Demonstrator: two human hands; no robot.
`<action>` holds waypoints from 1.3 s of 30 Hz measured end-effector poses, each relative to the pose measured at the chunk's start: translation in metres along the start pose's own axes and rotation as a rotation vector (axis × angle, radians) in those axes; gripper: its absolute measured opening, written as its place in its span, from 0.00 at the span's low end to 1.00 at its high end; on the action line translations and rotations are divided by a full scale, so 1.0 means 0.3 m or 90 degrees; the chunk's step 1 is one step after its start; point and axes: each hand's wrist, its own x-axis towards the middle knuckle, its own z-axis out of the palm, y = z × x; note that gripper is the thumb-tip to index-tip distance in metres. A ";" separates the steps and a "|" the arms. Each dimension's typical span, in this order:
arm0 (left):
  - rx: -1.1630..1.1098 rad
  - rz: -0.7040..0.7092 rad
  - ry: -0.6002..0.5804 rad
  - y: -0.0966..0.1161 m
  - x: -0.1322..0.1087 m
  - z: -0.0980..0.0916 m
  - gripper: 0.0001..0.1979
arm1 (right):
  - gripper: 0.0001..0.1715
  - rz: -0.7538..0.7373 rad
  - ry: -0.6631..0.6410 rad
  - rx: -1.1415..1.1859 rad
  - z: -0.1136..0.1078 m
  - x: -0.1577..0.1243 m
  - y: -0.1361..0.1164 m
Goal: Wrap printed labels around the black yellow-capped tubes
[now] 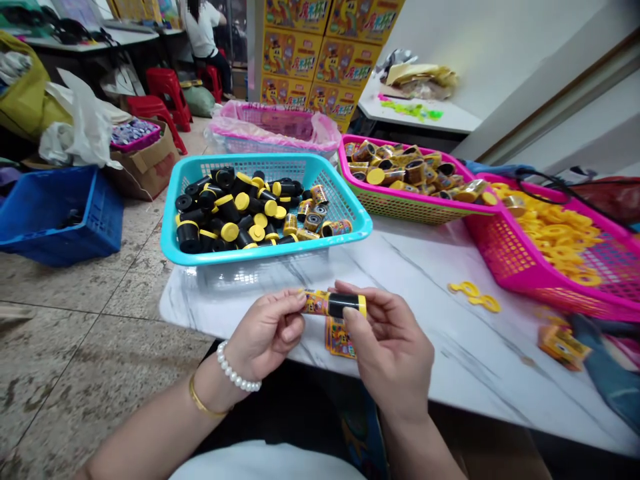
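Observation:
Between finger and thumb, my right hand (387, 343) holds a small black cylinder (343, 305) with a yellow cap, lying sideways above the table's front edge. My left hand (273, 327) pinches the end of a colourful printed label (317, 303), whose other end meets the cylinder's black side. Below them, a stack of printed labels (340, 339) lies on the marbled table. Just beyond my hands stands a turquoise basket (270, 259), with many black, yellow-capped cylinders (230, 212) on its left and several labelled cylinders (313, 217) on its right.
A pink basket (415, 205) of labelled cylinders stands behind, and another pink basket (520, 267) of yellow plastic rings (555, 223) at right. A yellow ring piece (475, 297) lies on the table. A blue crate (65, 213) sits on the floor; stacked cartons (293, 57) and a seated person (205, 33) are farther back.

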 end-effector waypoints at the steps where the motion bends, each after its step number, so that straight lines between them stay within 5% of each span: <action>1: 0.002 -0.004 0.002 -0.001 0.001 -0.003 0.21 | 0.10 -0.010 -0.001 -0.015 0.001 -0.002 0.004; 5: 0.057 0.023 0.023 -0.010 -0.005 -0.006 0.20 | 0.13 -0.067 -0.026 -0.081 -0.007 -0.010 0.024; 11: 0.186 0.233 0.111 -0.009 -0.032 -0.006 0.19 | 0.18 -0.139 -0.035 -0.084 -0.030 -0.001 0.027; 13: 0.222 0.277 0.079 0.004 -0.036 -0.019 0.21 | 0.18 -0.139 -0.065 -0.033 -0.037 0.008 0.021; 18: 0.325 0.198 -0.070 0.036 -0.039 -0.046 0.18 | 0.22 -0.156 -0.210 -0.040 -0.053 0.023 0.021; 30: 0.396 0.175 -0.043 0.032 -0.044 -0.031 0.18 | 0.30 -0.347 -0.199 -0.299 -0.075 0.036 0.028; 33: 0.429 0.180 -0.021 0.037 -0.046 -0.045 0.14 | 0.23 -0.394 -0.254 -0.299 -0.060 0.041 0.031; 39: 0.377 0.228 -0.016 0.012 -0.037 -0.010 0.11 | 0.17 -0.277 -0.230 -0.205 -0.050 0.038 0.029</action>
